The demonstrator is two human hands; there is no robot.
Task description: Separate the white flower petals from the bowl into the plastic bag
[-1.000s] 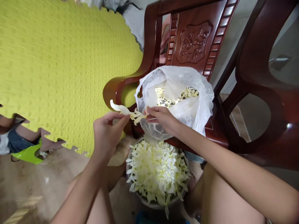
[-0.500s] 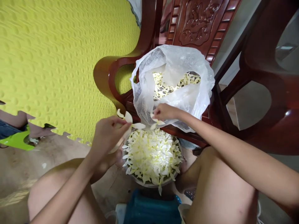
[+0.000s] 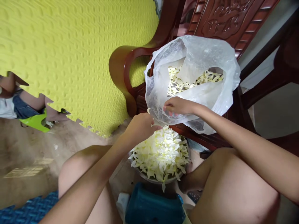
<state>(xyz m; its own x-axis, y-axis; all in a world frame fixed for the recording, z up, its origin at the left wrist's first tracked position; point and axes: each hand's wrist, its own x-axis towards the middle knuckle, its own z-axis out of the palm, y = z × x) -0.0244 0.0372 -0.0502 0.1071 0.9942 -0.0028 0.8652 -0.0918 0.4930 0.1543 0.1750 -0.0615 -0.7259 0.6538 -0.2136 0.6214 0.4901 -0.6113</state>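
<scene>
My left hand (image 3: 141, 127) is closed in a pinch above the left side of a round bowl (image 3: 149, 179). A pale petal pokes out past its fingers, from a white flower mostly hidden by the hand. Heaped white and yellowish flowers (image 3: 161, 155) fill the bowl past its rim. My right hand (image 3: 178, 105) is at the front wall of a translucent plastic bag (image 3: 210, 49), its fingers curled together. What those fingers hold, if anything, cannot be made out. Loose small petals or blossoms (image 3: 177, 85) lie inside the bag.
The bag rests on a carved dark-red wooden chair (image 3: 119, 70). A yellow foam mat (image 3: 70, 56) stands at the left. Below the bowl is a teal plastic stool (image 3: 154, 205), between my knees. Another person (image 3: 30, 101) is partly visible at far left, beside a lime-green object (image 3: 36, 121).
My left hand has moved right, closer to the bag and over the bowl. The flower seen at my right fingers no longer shows there. The whole view has shifted.
</scene>
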